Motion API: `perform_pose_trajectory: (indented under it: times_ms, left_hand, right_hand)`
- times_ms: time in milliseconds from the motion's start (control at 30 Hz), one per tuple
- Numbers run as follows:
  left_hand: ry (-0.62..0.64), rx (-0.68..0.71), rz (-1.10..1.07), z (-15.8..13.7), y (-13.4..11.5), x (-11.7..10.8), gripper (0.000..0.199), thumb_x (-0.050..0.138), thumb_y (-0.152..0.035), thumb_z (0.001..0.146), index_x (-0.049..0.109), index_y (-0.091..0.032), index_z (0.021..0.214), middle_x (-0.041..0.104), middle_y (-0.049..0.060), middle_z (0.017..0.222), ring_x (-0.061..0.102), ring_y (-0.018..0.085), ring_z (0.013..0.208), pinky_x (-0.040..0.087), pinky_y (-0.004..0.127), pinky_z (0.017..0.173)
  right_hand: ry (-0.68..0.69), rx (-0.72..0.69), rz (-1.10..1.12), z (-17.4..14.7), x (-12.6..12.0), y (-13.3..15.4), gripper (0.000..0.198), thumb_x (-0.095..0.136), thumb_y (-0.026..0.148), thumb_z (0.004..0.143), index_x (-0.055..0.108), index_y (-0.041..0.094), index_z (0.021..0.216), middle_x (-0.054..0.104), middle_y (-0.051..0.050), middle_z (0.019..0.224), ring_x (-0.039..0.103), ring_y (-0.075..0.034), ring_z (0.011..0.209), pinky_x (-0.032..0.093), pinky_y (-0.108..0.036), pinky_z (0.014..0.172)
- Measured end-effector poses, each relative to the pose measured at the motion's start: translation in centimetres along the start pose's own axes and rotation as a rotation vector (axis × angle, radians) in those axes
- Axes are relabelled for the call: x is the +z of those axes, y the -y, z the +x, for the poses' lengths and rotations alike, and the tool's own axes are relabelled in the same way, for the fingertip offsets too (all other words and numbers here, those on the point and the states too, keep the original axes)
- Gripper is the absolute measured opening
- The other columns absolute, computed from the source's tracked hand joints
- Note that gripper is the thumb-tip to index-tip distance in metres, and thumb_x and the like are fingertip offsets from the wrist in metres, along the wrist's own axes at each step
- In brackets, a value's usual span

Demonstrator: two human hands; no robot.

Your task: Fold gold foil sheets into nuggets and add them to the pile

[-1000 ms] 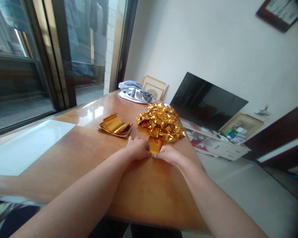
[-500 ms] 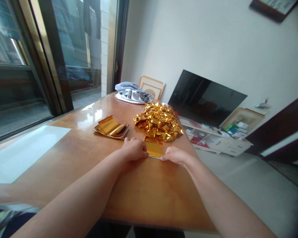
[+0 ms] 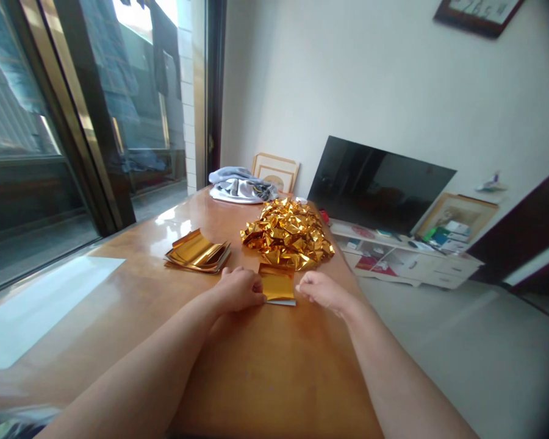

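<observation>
A small gold foil paper sheet [image 3: 278, 284] lies on the table in front of me, with a pale folded strip along its near edge. My left hand [image 3: 240, 290] grips the sheet's near left corner between thumb and fingers. Just off its right edge is my right hand [image 3: 321, 290], fingers curled together, with no paper visible in them. Beyond the sheet rises a heap of folded gold foil pieces [image 3: 293, 235]. To the left of it sits a stack of gold foil paper [image 3: 196, 251], its top sheets curling up.
The glossy wooden table [image 3: 274, 372] carries a pale sheet [image 3: 50, 308] at left and bundled cloth [image 3: 240, 185] at the far end. Past the table's right edge stand a television [image 3: 379, 186] and a low white cabinet [image 3: 407, 263]. A glass sliding door [image 3: 73, 122] is at left.
My right hand has come off the sheet's near right corner and moved slightly away. The pale near strip now shows more. My left hand stays on the sheet; the view has tilted up a little.
</observation>
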State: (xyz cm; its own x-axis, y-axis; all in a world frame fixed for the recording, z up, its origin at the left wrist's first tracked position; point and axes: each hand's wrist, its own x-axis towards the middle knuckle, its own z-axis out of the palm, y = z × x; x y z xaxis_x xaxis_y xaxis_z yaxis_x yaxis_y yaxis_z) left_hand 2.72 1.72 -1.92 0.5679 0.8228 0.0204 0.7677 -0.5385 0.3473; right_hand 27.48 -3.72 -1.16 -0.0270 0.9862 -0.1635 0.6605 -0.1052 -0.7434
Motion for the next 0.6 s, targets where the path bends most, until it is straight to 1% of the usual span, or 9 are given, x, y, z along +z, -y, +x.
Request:
perform_pose_trajectory:
  times_ms: [67, 133, 233, 367, 500, 600]
  left_hand:
    - [0.008, 0.004, 0.003, -0.1, 0.0, -0.1, 0.022, 0.064, -0.047, 0.076, 0.071, -0.026, 0.079, 0.074, 0.004, 0.090, 0.062, 0.029, 0.098, 0.038, 0.043, 0.089]
    - [0.020, 0.007, -0.002, -0.1, 0.0, -0.1, 0.020, 0.063, -0.045, 0.076, 0.071, -0.026, 0.079, 0.074, 0.003, 0.090, 0.062, 0.028, 0.096, 0.039, 0.042, 0.087]
    - [0.023, 0.008, -0.019, -0.1, 0.1, -0.1, 0.018, 0.064, -0.043, 0.076, 0.071, -0.026, 0.079, 0.073, 0.001, 0.087, 0.063, 0.027, 0.092, 0.039, 0.040, 0.085]
    - [0.022, 0.010, -0.054, -0.1, 0.3, -0.1, 0.016, 0.065, -0.040, 0.075, 0.069, -0.026, 0.077, 0.073, -0.002, 0.084, 0.064, 0.024, 0.087, 0.039, 0.037, 0.082]
    - [0.030, -0.027, -0.152, 0.2, 0.8, 0.0, 0.018, 0.066, -0.042, 0.074, 0.068, -0.025, 0.081, 0.072, -0.002, 0.085, 0.064, 0.021, 0.083, 0.041, 0.031, 0.074]
    - [-0.015, -0.060, -0.293, 0.4, 1.0, 0.3, 0.025, 0.065, -0.045, 0.076, 0.068, -0.023, 0.089, 0.071, 0.000, 0.089, 0.063, 0.020, 0.082, 0.044, 0.028, 0.069]
  right_hand:
    - [-0.030, -0.081, -0.004, 0.2, 0.6, -0.1, 0.013, 0.061, 0.029, 0.076, 0.058, 0.017, 0.074, 0.056, 0.003, 0.068, 0.046, -0.011, 0.060, 0.031, -0.021, 0.052]
    - [-0.012, -0.144, -0.031, 0.4, 1.4, -0.5, 0.011, 0.060, 0.027, 0.077, 0.060, 0.016, 0.076, 0.059, 0.002, 0.071, 0.049, -0.011, 0.063, 0.033, -0.021, 0.055]
    - [-0.021, -0.149, -0.103, 0.6, 2.4, -1.5, 0.007, 0.061, 0.023, 0.077, 0.062, 0.017, 0.076, 0.062, 0.001, 0.072, 0.051, -0.012, 0.066, 0.035, -0.020, 0.058]
    - [-0.036, -0.128, -0.135, 0.6, 3.0, -2.2, 0.004, 0.061, 0.022, 0.076, 0.062, 0.018, 0.075, 0.063, 0.001, 0.071, 0.052, -0.012, 0.064, 0.033, -0.020, 0.057]
    - [-0.012, -0.149, -0.123, 0.3, 2.7, -1.9, 0.008, 0.060, 0.024, 0.077, 0.060, 0.018, 0.073, 0.059, 0.002, 0.068, 0.049, -0.011, 0.061, 0.032, -0.020, 0.054]
    - [0.033, -0.175, -0.064, -0.3, 2.0, -1.4, 0.011, 0.059, 0.026, 0.079, 0.058, 0.017, 0.072, 0.056, 0.003, 0.067, 0.047, -0.011, 0.061, 0.030, -0.021, 0.053]
